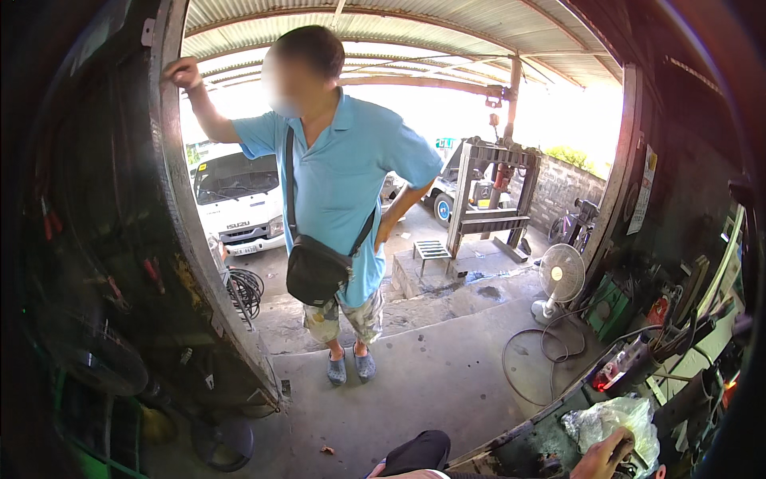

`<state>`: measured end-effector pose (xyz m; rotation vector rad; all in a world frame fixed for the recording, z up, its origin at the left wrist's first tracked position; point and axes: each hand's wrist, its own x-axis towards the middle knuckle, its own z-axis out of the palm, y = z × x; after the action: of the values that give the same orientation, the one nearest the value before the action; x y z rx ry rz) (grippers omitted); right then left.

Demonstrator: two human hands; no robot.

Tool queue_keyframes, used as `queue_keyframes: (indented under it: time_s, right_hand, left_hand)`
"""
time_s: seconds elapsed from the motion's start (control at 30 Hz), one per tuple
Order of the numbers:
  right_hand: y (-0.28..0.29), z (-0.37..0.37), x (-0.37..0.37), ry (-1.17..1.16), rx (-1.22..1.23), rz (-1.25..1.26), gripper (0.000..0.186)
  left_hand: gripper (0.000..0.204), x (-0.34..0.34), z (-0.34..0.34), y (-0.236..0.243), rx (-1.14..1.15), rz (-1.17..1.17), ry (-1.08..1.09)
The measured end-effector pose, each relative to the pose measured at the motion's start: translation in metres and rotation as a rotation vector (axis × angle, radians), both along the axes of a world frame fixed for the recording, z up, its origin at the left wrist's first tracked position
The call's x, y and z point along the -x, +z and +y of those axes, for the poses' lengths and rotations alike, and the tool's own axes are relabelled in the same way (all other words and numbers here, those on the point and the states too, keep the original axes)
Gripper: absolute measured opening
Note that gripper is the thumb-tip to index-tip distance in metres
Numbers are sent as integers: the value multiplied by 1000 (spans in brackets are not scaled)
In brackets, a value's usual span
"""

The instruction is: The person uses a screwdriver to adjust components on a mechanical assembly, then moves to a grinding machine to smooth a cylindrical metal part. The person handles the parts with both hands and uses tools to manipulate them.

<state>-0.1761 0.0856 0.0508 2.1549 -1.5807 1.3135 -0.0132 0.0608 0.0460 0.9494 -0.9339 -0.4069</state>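
Note:
My right hand (pixel 608 457) is at the lower right edge, beside a crumpled clear plastic bag (pixel 600 421) on the dark workbench. Its fingers are bent and closed, and I cannot make out what they hold. My left hand does not show plainly. A strip of skin at the bottom edge, beside a dark-clothed knee (pixel 427 449), is too cut off to tell. In the doorway stands another person (pixel 343 184) in a light blue polo shirt, with a black shoulder bag (pixel 317 270), one hand raised at the door frame and the other on the hip.
A standing fan (pixel 562 275) with a looping cable is on the concrete floor by the right door post. Tools and a green metal box (pixel 608 306) crowd the bench side. Outside are a white truck (pixel 239 195), a steel press frame (pixel 491 191) and a small stool (pixel 432 250).

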Motion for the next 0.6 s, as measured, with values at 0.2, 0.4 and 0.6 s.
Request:
queue_keyframes:
  time_s: [0.2,0.4,0.6]
  right_hand:
    - [23,2,1,0,-72,-27,37]
    - [65,10,6,91,-219,-78,27]
    - [60,-5,39,123,-208,208,23]
  left_hand:
    - [10,3,-3,34,-94,-13,-18]
    - [10,11,-10,59,-254,-25,-39]
    - [10,7,-12,94,-373,-7,-87]
